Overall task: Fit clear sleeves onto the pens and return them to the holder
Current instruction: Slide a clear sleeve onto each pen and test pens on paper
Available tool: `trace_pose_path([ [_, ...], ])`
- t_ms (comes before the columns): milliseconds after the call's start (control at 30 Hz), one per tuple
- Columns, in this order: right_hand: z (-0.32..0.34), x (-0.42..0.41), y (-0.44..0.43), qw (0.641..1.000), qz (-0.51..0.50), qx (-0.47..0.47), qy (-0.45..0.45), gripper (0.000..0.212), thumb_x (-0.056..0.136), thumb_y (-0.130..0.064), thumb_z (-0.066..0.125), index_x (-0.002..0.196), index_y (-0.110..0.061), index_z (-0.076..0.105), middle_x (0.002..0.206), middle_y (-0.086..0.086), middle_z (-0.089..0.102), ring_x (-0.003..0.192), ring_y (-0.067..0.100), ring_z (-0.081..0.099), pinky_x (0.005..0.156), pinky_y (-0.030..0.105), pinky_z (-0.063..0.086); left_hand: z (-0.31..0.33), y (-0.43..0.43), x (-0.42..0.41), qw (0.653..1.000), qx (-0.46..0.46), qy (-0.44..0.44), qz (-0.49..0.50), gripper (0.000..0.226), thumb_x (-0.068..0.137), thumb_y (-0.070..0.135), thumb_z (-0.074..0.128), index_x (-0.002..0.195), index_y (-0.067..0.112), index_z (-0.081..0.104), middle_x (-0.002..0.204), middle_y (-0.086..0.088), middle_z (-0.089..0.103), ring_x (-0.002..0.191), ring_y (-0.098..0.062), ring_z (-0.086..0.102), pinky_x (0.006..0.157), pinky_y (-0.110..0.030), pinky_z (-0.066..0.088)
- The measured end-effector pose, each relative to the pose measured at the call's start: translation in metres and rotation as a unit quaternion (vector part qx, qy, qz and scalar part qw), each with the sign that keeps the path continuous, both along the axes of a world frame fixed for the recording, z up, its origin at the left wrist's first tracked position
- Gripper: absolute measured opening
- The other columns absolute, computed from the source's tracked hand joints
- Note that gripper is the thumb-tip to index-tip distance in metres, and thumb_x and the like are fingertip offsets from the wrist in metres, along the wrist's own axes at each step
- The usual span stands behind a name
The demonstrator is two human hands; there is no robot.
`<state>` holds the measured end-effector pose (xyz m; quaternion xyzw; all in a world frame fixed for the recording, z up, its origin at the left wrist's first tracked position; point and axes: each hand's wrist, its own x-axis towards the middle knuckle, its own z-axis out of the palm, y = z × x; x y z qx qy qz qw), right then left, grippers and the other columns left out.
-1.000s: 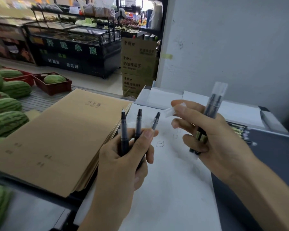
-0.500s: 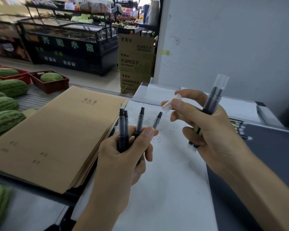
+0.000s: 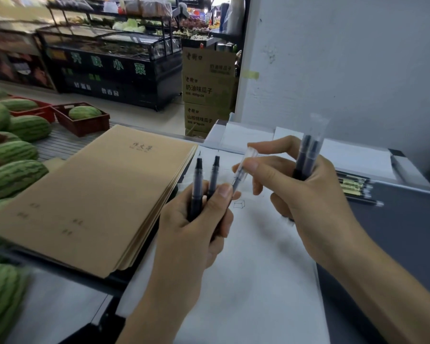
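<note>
The clear sleeve has closed the gap. A second ago it was pinched off to one side of the pen tips; now it sits over the tip of the rightmost pen, which leans out from the bundle toward it. The right hand pinches the sleeve between thumb and forefinger, and its other fingers are curled round two sleeved pens that stand upright behind the knuckles. So that grip is clamped on two things at once. The left hand has its grip closed around the leaning pen and the bare pens beside it, with the tips pointing up and the thumb pressed across the barrels. I judge the sleeve only partly seated, so it probably needs a push down the barrel before this pen counts as done. That leaves at least two bare pens in the left hand. All of this is held above a white sheet of paper on the table, with a stack of kraft notebooks to the left. More pens lie at the right edge — whether they rest in the holder I cannot tell.
</note>
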<state>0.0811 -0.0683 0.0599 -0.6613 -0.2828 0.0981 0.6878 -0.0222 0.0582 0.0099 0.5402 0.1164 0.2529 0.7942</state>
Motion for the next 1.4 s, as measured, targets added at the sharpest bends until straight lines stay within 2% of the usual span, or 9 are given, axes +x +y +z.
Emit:
trace_pose_path([
  [200,-0.008,-0.006,0.006,0.997,-0.020,0.020,-0.074,0.006,0.097,-0.011,0.072,0.100,-0.013,0.068,0.089,0.011,0.079,0.062,0.013,0.067,0.054,0.009,0.044,-0.001,0.000,-0.001,1.000,0.016,0.008,0.009,0.032,0.087,0.038,0.070,0.089,0.006,0.073,0.062,-0.010,0.049,0.034,-0.005,0.030,0.037,-0.012,0.022],
  [433,-0.011,-0.005,0.005,0.996,-0.029,0.031,-0.073,0.008,0.098,-0.004,0.068,0.097,-0.012,0.068,0.088,0.012,0.078,0.060,0.012,0.066,0.052,0.009,0.043,-0.001,-0.004,0.003,0.998,0.061,-0.007,0.027,0.028,0.092,0.033,0.068,0.088,0.005,0.068,0.061,-0.013,0.048,0.038,-0.009,0.028,0.037,-0.015,0.022],
  [567,-0.016,-0.005,0.009,0.996,-0.032,0.039,-0.076,0.008,0.097,-0.002,0.069,0.098,-0.010,0.069,0.086,0.012,0.077,0.068,0.018,0.072,0.058,0.013,0.048,-0.002,-0.004,0.003,0.995,0.091,-0.008,0.035,0.027,0.099,0.025,0.069,0.073,0.020,0.066,0.059,-0.013,0.048,0.037,-0.008,0.029,0.037,-0.014,0.023],
  [667,-0.019,-0.004,0.011,0.995,-0.031,0.037,-0.082,0.008,0.097,-0.005,0.069,0.101,-0.012,0.068,0.086,0.010,0.078,0.075,0.024,0.075,0.065,0.021,0.054,-0.001,-0.003,0.004,0.997,0.077,-0.005,0.030,0.027,0.099,0.025,0.067,0.073,0.021,0.068,0.061,-0.013,0.049,0.036,-0.007,0.028,0.038,-0.014,0.022],
  [867,-0.013,0.003,0.007,0.999,-0.037,0.011,0.006,0.019,0.099,-0.031,0.070,0.117,-0.027,0.076,0.086,0.001,0.078,0.063,0.006,0.061,0.047,0.009,0.036,-0.002,-0.002,0.010,0.999,0.032,-0.004,0.018,0.036,0.087,0.044,0.068,0.093,0.008,0.071,0.063,-0.008,0.050,0.037,-0.008,0.028,0.038,-0.015,0.022],
  [1000,-0.014,0.003,0.007,0.999,-0.012,-0.044,0.027,0.038,0.090,-0.054,0.071,0.100,-0.019,0.082,0.071,0.003,0.055,0.053,0.012,0.034,0.044,0.017,0.028,-0.002,-0.002,0.009,1.000,0.030,0.002,0.005,0.030,0.092,0.047,0.072,0.090,0.017,0.074,0.062,-0.007,0.051,0.038,-0.008,0.031,0.037,-0.016,0.023],
  [1167,-0.015,-0.003,0.010,0.998,-0.010,-0.059,-0.021,0.032,0.086,-0.046,0.077,0.088,-0.014,0.081,0.057,-0.012,0.054,0.049,0.002,0.045,0.046,0.009,0.034,0.000,-0.004,0.009,1.000,0.023,-0.006,-0.001,0.029,0.092,0.048,0.066,0.089,0.019,0.072,0.064,-0.008,0.054,0.036,-0.008,0.032,0.037,-0.016,0.023],
  [1267,-0.013,-0.004,0.011,0.998,-0.042,-0.046,-0.010,0.035,0.087,-0.052,0.071,0.088,-0.018,0.078,0.067,-0.002,0.058,0.051,0.002,0.043,0.046,0.012,0.034,-0.002,-0.006,0.011,0.999,0.042,-0.016,0.014,0.034,0.096,0.044,0.058,0.098,0.012,0.068,0.070,-0.009,0.065,0.036,-0.015,0.042,0.035,-0.020,0.033],
  [1400,-0.009,0.005,0.007,0.991,-0.116,0.057,0.034,0.029,0.106,-0.043,0.056,0.083,-0.031,0.068,0.091,0.003,0.080,0.072,0.007,0.067,0.043,0.009,0.038,-0.003,-0.003,0.011,0.997,-0.021,-0.051,0.058,0.036,0.101,0.038,0.054,0.104,0.004,0.064,0.084,-0.020,0.073,0.055,-0.031,0.066,0.051,-0.036,0.056],
])
